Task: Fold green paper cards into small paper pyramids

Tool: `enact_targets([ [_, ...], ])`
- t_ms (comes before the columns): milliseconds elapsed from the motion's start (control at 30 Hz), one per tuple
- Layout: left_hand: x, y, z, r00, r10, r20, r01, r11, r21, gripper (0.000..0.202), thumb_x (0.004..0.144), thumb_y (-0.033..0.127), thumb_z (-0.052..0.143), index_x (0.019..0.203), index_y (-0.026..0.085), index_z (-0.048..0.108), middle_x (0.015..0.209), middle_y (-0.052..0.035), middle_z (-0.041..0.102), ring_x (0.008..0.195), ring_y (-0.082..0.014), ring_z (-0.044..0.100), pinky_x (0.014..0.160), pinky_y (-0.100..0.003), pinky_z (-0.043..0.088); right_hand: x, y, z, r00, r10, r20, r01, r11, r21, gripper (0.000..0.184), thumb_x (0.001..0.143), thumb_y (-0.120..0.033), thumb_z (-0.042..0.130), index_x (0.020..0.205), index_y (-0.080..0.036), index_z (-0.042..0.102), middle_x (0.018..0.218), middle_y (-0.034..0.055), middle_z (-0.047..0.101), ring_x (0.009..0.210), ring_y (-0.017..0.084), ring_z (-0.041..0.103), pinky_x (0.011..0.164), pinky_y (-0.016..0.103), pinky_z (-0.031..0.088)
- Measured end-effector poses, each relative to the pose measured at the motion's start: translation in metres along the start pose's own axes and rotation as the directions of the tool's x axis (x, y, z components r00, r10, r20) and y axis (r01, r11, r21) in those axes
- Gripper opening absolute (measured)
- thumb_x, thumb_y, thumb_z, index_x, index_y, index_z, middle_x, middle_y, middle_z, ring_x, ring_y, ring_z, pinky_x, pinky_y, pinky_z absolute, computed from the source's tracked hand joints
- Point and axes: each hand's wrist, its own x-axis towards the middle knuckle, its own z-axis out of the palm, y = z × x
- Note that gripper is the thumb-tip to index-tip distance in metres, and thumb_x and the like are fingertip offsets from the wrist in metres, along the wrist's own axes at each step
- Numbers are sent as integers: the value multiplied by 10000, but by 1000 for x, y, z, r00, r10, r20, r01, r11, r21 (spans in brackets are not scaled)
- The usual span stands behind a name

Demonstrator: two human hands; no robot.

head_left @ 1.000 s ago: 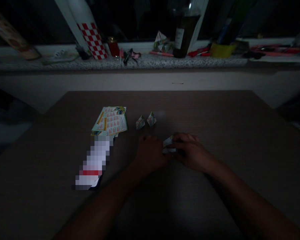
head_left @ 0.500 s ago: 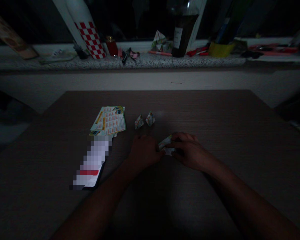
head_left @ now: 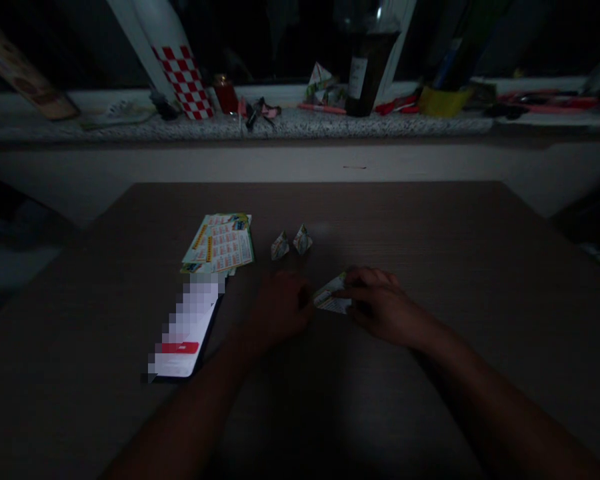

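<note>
The scene is dim. My left hand (head_left: 279, 308) and my right hand (head_left: 380, 305) rest on a dark wooden table (head_left: 430, 227), both pinching a small printed piece of paper (head_left: 330, 297) that lies between them. The left fingers are curled at its left tip, the right fingers press on its right part. Two small folded paper shapes (head_left: 291, 243) stand just beyond the hands.
A stack of printed cards (head_left: 220, 243) lies to the left, with a phone (head_left: 185, 333) in front of it. The stone sill (head_left: 290, 123) behind holds a dark bottle (head_left: 365, 67), a red-and-white checked tube (head_left: 183, 73), a yellow cup (head_left: 443, 100) and small clutter.
My left hand has drawn to the left, and more of the paper now shows, stretched out between the two hands. The right hand has stayed in place.
</note>
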Motion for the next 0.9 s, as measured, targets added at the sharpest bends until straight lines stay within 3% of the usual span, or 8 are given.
enact_targets([
  [167,-1,7,6,975,223,20,-219,968,-126,261,765,224,622,1023,190,612,1046,-62,588,1027,-219,522,909,-360,410,-2,0,-2,999,-35,20,35,999,21,492,730,-180,656,1190,-347,606,1141,62,550,1079,269,479,903,446,338],
  [367,4,2,11,954,295,53,-288,951,-113,178,887,227,496,972,187,647,960,-52,608,933,-185,548,855,-334,435,-2,7,1,997,-78,-11,79,995,56,374,785,-164,608,1136,-291,637,1114,67,596,1072,257,501,903,441,346],
  [500,3,-2,11,951,307,-31,-308,946,-104,215,921,230,438,953,175,643,951,-57,622,903,-172,560,832,-320,452,0,10,1,983,-119,-139,138,981,135,204,816,-181,597,997,-243,667,993,55,654,997,221,563,890,413,380],
  [600,1,-3,9,944,292,-152,-313,939,-142,207,926,234,432,959,168,625,951,-62,628,903,-167,572,825,-321,462,1,10,0,942,-170,-288,222,962,158,130,818,-178,597,917,-229,665,900,44,674,908,202,601,849,390,417],
  [700,-1,0,3,923,301,-242,-339,932,-132,173,915,222,453,944,167,615,916,-52,634,882,-158,574,816,-312,465,0,8,-2,871,-221,-438,296,949,110,129,797,-168,625,904,-231,661,862,36,673,826,189,609,792,378,442],
  [767,-3,4,-1,903,327,-279,-365,926,-94,145,898,221,482,918,168,615,891,-47,639,872,-160,568,821,-319,458,-1,5,-3,835,-257,-487,330,941,69,146,773,-154,646,899,-228,654,841,34,668,786,184,602,757,372,450],
  [900,-5,15,-5,857,377,-352,-407,913,-14,104,858,233,530,875,180,618,861,-45,650,861,-167,564,823,-342,441,-4,-1,-6,804,-311,-508,364,931,6,147,768,-139,633,882,-232,641,794,27,660,759,187,598,739,381,452],
])
